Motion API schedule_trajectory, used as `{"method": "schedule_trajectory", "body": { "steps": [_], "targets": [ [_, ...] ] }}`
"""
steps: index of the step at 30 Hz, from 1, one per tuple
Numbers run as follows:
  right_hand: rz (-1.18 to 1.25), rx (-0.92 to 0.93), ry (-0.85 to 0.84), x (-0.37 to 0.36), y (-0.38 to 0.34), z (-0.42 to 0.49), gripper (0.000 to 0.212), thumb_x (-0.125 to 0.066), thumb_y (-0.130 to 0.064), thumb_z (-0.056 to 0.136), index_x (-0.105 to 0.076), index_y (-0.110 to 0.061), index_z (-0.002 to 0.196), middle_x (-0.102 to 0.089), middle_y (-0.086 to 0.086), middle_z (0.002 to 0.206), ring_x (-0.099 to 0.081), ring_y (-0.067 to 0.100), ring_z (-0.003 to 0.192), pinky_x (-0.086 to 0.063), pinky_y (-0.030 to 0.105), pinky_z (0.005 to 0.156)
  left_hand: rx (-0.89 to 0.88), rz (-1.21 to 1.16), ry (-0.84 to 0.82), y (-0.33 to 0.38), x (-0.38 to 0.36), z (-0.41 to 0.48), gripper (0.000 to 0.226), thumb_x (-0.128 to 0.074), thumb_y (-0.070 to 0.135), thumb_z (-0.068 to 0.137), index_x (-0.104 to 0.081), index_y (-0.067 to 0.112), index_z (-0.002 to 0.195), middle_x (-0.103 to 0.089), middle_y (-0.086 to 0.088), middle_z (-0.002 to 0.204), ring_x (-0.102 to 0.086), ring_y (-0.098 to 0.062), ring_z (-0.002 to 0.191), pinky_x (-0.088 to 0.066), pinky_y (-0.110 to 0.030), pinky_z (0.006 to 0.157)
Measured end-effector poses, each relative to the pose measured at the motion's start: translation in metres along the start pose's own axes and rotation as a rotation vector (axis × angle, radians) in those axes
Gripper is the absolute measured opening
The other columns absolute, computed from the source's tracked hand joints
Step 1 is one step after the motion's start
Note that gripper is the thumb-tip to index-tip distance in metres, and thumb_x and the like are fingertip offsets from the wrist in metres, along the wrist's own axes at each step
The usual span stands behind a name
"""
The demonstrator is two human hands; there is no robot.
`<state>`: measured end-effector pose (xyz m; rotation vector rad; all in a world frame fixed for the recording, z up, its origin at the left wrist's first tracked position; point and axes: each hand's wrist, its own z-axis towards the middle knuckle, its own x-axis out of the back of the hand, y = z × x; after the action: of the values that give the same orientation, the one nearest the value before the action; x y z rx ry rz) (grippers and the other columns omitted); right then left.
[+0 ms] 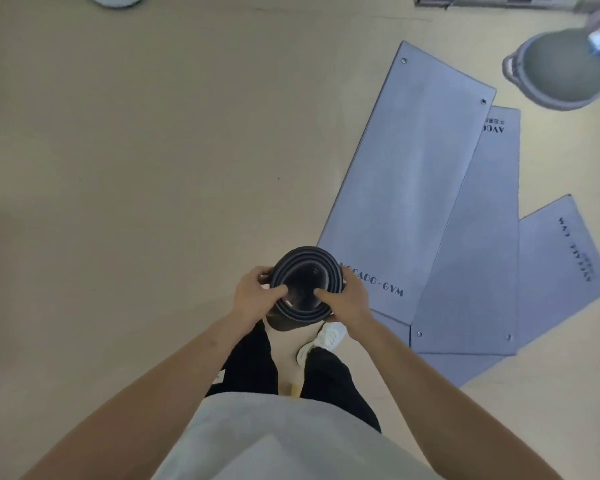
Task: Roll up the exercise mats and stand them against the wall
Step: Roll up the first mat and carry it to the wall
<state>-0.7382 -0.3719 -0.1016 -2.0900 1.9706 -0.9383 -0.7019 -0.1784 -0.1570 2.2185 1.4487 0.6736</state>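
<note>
Both bare arms reach forward and down; left hand (pixel 255 294) and right hand (pixel 349 297) grip the rolled mat (pixel 305 253), thumbs over its rim.

Rolled mat (pixel 305 285) stands on end between left hand (pixel 253 296) and right hand (pixel 350 299), shoe (pixel 323 341) below it. Right of it, flat mats fan out on floor (pixel 153 185): top mat (pixel 406 174) overlaps second mat (pixel 475 254), third mat (pixel 568 268) furthest right. Dome trainer (pixel 565 67) beyond them, far right.

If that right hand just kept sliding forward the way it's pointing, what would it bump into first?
The right hand grips the rolled mat, so that comes first; beyond it, seemingly only bare floor.
</note>
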Motion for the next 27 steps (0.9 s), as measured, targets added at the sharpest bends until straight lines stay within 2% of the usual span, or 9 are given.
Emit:
{"method": "schedule_trajectory", "body": {
  "steps": [5, 9, 13, 17, 19, 23, 25, 27],
  "targets": [
    [-0.007, 0.024, -0.010, -0.036, -0.051, -0.019, 0.064, -0.079, -0.006, 0.082, -0.055, -0.036, 0.133, -0.068, -0.007, 0.101, -0.072, 0.018, 0.086, -0.066, 0.045, 0.063, 0.005, -0.044, -0.043, 0.020, 0.066, -0.006, 0.052, -0.082, 0.010, 0.079, -0.063, 0.019, 0.126, -0.064, -0.001, 0.118, -0.073, -0.030, 0.096, -0.066, -0.047, 0.066],
    [0.024, 0.093, 0.007, -0.061, -0.089, -0.018, 0.070, -0.079, -0.008, 0.075, -0.056, -0.067, 0.104, -0.072, -0.014, 0.101, -0.073, 0.018, 0.101, -0.064, 0.052, 0.080, -0.032, -0.111, -0.012, 0.045, 0.104, 0.001, 0.050, -0.080, 0.001, 0.079, -0.065, 0.019, 0.123, -0.065, 0.000, 0.118, -0.073, -0.027, 0.092, -0.065, -0.040, 0.062],
    [0.103, 0.143, 0.000, -0.070, -0.142, 0.005, 0.072, -0.076, 0.003, 0.079, -0.054, -0.062, 0.103, -0.069, -0.018, 0.097, -0.074, 0.019, 0.096, -0.064, 0.052, 0.081, -0.097, -0.147, 0.049, 0.086, 0.135, 0.024, 0.055, -0.080, 0.001, 0.078, -0.065, 0.023, 0.126, -0.064, 0.000, 0.124, -0.075, -0.027, 0.090, -0.063, -0.035, 0.060],
    [0.153, 0.216, -0.043, -0.064, -0.217, 0.050, 0.071, -0.075, 0.005, 0.079, -0.056, -0.058, 0.106, -0.071, -0.017, 0.097, -0.071, 0.005, 0.095, -0.063, 0.049, 0.087, -0.141, -0.158, 0.115, 0.152, 0.157, 0.065, 0.056, -0.080, 0.001, 0.079, -0.065, 0.021, 0.130, -0.064, -0.002, 0.126, -0.076, -0.026, 0.084, -0.063, -0.035, 0.061],
    [0.162, 0.252, -0.053, -0.059, -0.257, 0.077, 0.073, -0.074, 0.005, 0.078, -0.059, -0.063, 0.101, -0.073, -0.016, 0.092, -0.072, 0.010, 0.095, -0.063, 0.051, 0.085, -0.153, -0.150, 0.147, 0.192, 0.167, 0.090, 0.057, -0.081, 0.003, 0.077, -0.065, 0.021, 0.129, -0.064, -0.002, 0.126, -0.076, -0.029, 0.085, -0.063, -0.036, 0.061],
    [0.166, 0.326, -0.063, -0.043, -0.338, 0.130, 0.076, -0.072, 0.006, 0.074, -0.064, -0.068, 0.089, -0.077, -0.010, 0.086, -0.075, 0.020, 0.086, -0.062, 0.054, 0.081, -0.173, -0.133, 0.175, 0.279, 0.184, 0.135, 0.055, -0.083, 0.002, 0.078, -0.064, 0.025, 0.124, -0.064, -0.003, 0.128, -0.074, -0.031, 0.095, -0.059, -0.026, 0.056],
    [0.163, 0.336, -0.059, -0.035, -0.378, 0.155, 0.074, -0.071, 0.006, 0.072, -0.065, -0.066, 0.088, -0.077, -0.009, 0.084, -0.075, 0.023, 0.083, -0.062, 0.056, 0.075, -0.171, -0.107, 0.178, 0.321, 0.192, 0.158, 0.055, -0.083, 0.004, 0.079, -0.062, 0.028, 0.124, -0.063, -0.001, 0.128, -0.073, -0.030, 0.099, -0.060, -0.028, 0.058],
    [0.153, 0.325, -0.070, -0.026, -0.421, 0.175, 0.073, -0.070, 0.007, 0.073, -0.065, -0.065, 0.086, -0.076, -0.008, 0.083, -0.075, 0.027, 0.082, -0.063, 0.058, 0.070, -0.169, -0.096, 0.189, 0.361, 0.200, 0.178, 0.059, -0.088, 0.016, 0.070, -0.062, 0.031, 0.121, -0.064, 0.001, 0.126, -0.072, -0.030, 0.102, -0.062, -0.033, 0.060]
  ]
}}
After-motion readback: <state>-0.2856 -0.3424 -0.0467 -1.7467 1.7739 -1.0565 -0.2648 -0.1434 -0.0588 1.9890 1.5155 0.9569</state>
